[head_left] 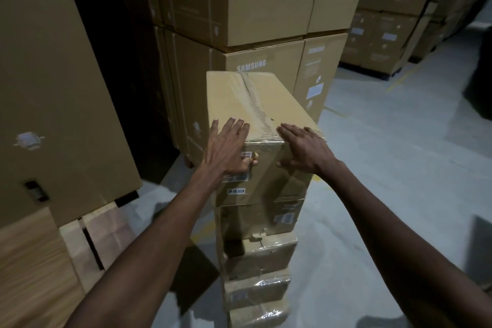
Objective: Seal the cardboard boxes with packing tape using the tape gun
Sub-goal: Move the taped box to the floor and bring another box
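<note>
both hands, left (226,146) and right (303,152), press flat-fingered on the top box's (255,98) near edge.

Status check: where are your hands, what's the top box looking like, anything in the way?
Both hands flat on top box, left hand and right hand at near edge. Center seam taped, tape wrinkled. No tape gun in view. Stacked cartons close behind.

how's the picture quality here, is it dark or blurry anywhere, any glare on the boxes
Head view: dim overall, with the gap at upper left nearly black; the big box stacks behind are motion-blurred and their labels unreadable; wide-angle distortion bends the edges; the hands, left and right, and the top box are fairly sharp; glare shows on the plastic-wrapped lower boxes.
</note>
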Action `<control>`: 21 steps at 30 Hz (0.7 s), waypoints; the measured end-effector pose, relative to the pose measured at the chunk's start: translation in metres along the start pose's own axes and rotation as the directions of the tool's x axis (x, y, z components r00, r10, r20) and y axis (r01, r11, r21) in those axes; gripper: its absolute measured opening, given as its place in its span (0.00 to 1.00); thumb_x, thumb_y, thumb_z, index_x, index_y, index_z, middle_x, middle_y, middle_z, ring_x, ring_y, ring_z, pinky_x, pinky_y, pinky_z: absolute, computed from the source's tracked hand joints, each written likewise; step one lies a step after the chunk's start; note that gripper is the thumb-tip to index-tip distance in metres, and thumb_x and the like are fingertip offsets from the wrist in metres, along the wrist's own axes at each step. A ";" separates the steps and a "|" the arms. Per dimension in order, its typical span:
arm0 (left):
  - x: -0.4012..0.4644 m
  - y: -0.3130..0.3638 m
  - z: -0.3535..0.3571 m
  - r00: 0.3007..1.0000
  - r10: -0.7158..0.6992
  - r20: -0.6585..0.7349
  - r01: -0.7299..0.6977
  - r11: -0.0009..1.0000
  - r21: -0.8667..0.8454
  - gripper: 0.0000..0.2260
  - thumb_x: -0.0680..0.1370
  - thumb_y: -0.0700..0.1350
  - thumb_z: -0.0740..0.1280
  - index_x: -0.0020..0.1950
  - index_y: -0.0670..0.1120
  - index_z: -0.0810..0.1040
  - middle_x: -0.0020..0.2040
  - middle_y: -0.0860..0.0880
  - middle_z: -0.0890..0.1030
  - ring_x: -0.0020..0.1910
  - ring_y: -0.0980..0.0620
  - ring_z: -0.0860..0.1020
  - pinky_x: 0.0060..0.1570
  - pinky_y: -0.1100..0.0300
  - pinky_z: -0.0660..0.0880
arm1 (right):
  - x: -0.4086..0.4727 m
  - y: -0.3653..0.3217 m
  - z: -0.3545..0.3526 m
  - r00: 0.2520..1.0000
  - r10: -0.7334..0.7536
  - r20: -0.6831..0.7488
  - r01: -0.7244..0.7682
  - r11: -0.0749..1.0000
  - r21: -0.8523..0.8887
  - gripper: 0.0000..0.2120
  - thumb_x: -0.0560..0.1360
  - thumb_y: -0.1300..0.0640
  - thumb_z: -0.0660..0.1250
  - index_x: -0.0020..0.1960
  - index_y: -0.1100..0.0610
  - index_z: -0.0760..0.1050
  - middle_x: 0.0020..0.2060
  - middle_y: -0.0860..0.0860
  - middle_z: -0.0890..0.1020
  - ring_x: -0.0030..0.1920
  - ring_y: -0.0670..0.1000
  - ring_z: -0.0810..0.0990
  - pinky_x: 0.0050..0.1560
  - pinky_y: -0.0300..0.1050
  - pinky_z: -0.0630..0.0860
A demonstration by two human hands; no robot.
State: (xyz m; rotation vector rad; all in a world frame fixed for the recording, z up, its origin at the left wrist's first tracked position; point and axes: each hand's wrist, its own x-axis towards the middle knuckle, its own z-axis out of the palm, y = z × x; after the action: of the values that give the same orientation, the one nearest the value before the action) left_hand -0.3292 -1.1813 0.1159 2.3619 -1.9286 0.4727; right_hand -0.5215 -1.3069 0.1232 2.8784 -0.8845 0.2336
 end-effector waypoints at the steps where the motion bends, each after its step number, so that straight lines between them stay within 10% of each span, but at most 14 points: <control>1: -0.004 0.002 0.001 1.000 -0.007 -0.010 0.008 1.000 0.016 0.46 0.76 0.71 0.60 0.82 0.45 0.49 0.82 0.44 0.52 0.81 0.44 0.50 0.77 0.38 0.45 | -0.003 0.001 0.000 1.000 0.000 0.007 0.000 1.000 0.013 0.47 0.74 0.38 0.73 0.82 0.57 0.54 0.81 0.55 0.58 0.80 0.57 0.59 0.77 0.57 0.55; 12: -0.082 0.048 -0.015 0.977 -0.215 -0.010 0.213 0.973 -0.085 0.43 0.77 0.69 0.60 0.82 0.46 0.50 0.83 0.45 0.51 0.82 0.45 0.49 0.78 0.38 0.44 | -0.055 -0.025 -0.003 0.977 0.043 -0.209 -0.012 0.989 0.148 0.48 0.78 0.35 0.63 0.82 0.61 0.44 0.82 0.59 0.50 0.81 0.58 0.51 0.78 0.61 0.52; 21: -0.231 0.073 -0.008 0.892 -0.441 0.105 0.452 0.877 -0.161 0.36 0.82 0.63 0.56 0.83 0.45 0.49 0.83 0.47 0.50 0.82 0.49 0.48 0.78 0.45 0.43 | -0.126 -0.138 0.030 0.950 -0.271 -0.157 0.308 0.899 0.310 0.44 0.79 0.36 0.62 0.82 0.61 0.50 0.81 0.59 0.53 0.81 0.58 0.51 0.79 0.57 0.50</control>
State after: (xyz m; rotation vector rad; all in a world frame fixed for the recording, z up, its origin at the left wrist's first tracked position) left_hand -0.4411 -0.9766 0.0501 2.6054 -1.3016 0.1770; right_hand -0.5427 -1.1296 0.0614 3.2143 -0.4174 0.5523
